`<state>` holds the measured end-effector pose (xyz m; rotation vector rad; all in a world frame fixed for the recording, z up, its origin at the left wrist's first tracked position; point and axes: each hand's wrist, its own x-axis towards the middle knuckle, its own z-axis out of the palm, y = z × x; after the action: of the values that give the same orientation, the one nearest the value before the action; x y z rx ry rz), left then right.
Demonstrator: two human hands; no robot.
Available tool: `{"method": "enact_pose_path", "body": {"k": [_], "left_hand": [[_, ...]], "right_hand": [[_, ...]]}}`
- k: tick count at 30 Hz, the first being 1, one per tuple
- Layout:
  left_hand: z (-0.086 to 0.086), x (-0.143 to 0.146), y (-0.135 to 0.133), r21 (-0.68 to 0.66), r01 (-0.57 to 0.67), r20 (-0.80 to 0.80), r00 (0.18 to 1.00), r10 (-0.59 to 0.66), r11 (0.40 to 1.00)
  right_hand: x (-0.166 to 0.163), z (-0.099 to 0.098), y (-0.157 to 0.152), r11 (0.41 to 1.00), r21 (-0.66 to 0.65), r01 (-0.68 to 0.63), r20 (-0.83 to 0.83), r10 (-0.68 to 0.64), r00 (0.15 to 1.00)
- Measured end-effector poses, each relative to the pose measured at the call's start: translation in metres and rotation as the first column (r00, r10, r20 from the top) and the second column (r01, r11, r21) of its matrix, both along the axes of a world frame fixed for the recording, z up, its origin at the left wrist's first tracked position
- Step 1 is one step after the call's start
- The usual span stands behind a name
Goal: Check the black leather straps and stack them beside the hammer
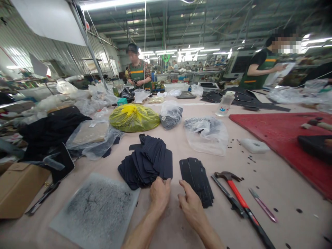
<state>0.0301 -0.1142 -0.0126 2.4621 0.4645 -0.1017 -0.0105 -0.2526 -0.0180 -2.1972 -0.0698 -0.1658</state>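
Note:
My left hand point(159, 194) is at the near edge of a large fanned pile of dark navy fabric pieces point(149, 159). Its thumb and fingers are closed on the corner of one piece at the pile's right side. Just to the right, my right hand point(190, 199) has its index finger stretched forward and the thumb apart, with nothing visible in it. A smaller, neater stack of dark fabric pieces point(195, 180) lies beside it, with pale marks along the strips. The two hands are separate from each other.
Right: a claw hammer point(237, 192), a black box cutter point(228, 195), small thread snips point(261, 204) and a red board point(282, 138). Left: a scuffed translucent sheet point(95, 207) and cardboard box point(19, 188). Behind: a yellow bag point(135, 118) and clear bottle point(225, 103). Two people stand farther off.

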Motion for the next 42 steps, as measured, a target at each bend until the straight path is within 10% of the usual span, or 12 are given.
{"method": "enact_pose_path", "body": {"k": [10, 19, 25, 29, 31, 42], "left_hand": [[-0.015, -0.007, 0.012, -0.162, 0.036, 0.105, 0.994, -0.019, 0.986], [-0.018, -0.013, 0.022, -0.451, 0.072, 0.166, 0.986, 0.005, 0.889], [-0.003, -0.040, 0.015, -0.727, -0.030, -0.044, 0.999, -0.002, 0.686], [0.019, -0.054, 0.014, -0.895, -0.173, -0.175, 0.984, 0.032, 0.412], [0.027, -0.058, 0.016, -0.914, -0.182, -0.170, 0.983, 0.064, 0.362], [0.041, -0.077, 0.022, -0.941, -0.260, -0.260, 0.965, 0.027, 0.215]], "right_hand": [[0.075, 0.002, 0.047, 0.979, -0.182, -0.095, -0.024, 0.092, 0.995], [0.058, -0.002, 0.030, 0.984, 0.123, 0.130, -0.078, -0.121, 0.990], [-0.017, 0.004, 0.031, 0.800, 0.535, 0.272, -0.270, -0.143, 0.952], [-0.059, 0.016, 0.038, 0.411, 0.836, 0.362, -0.434, 0.093, 0.896], [-0.069, 0.023, 0.039, 0.308, 0.872, 0.379, -0.442, 0.167, 0.881], [-0.074, 0.033, 0.039, 0.327, 0.929, 0.176, -0.293, 0.354, 0.888]]}}
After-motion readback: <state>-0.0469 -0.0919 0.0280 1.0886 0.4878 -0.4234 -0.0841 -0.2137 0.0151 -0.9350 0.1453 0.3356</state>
